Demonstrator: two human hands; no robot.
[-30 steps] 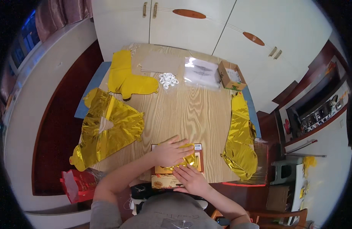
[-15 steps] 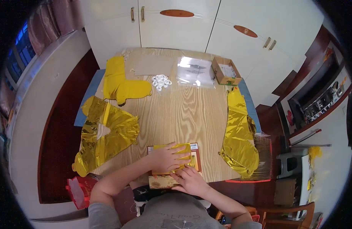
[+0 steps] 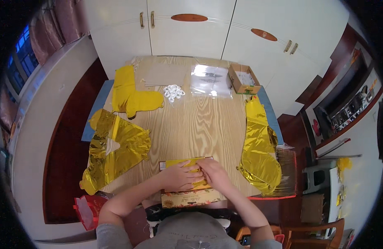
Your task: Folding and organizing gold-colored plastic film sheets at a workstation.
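Note:
A folded piece of gold foil lies on a patterned cardboard package at the table's near edge. Flat across the foil rests my left hand, its fingers stretched toward the right. My right hand is bent over the foil's right part, fingers together and beside the left fingertips; its thumb is hidden. Beneath both hands, much of the foil and package is covered. Flat gold foil balloons lie on the table: one creased balloon at the left, an L-shaped balloon behind it, and a long balloon at the right.
Farther back on the wooden table lie a pile of white rings, clear plastic bags and a beige sheet. An open cardboard box stands at the far right corner. A red bag is below the left side.
My right hand has moved up and away from me, from the foil's lower edge to its upper right. My left hand's spread fingers have drawn closer together.

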